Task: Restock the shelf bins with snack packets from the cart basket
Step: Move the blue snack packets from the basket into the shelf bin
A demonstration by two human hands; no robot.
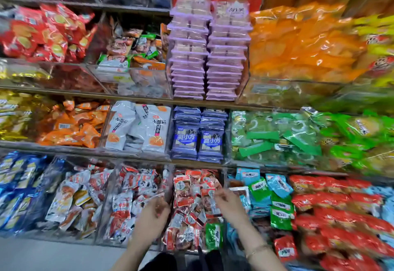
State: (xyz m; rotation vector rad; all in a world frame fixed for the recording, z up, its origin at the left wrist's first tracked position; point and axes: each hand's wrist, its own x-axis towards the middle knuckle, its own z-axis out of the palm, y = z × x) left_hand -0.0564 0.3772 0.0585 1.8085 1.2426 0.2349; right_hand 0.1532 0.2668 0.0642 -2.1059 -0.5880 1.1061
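Both hands hover over the red-packet bin [195,204]; left hand [152,212] and right hand [227,201] look loosely curled, grip blurred, cannot tell. Risk: packets spilling into neighbouring bins.

A shop: tiered shelves [136,100] of clear bins [132,83] heaped with packaged snacks [191,194] for sale.

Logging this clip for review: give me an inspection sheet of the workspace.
Surface: clear bins on three shelf tiers, all stocked.
Job's things: red-and-white packets in the lower middle bin; cart basket not in view.
Clutter: one green packet lying among the red ones.
Hands: left hand and right hand over that bin; grip blurred.
Cables: nothing seen.
Surroundings: stacked purple trays, orange bags, floor.
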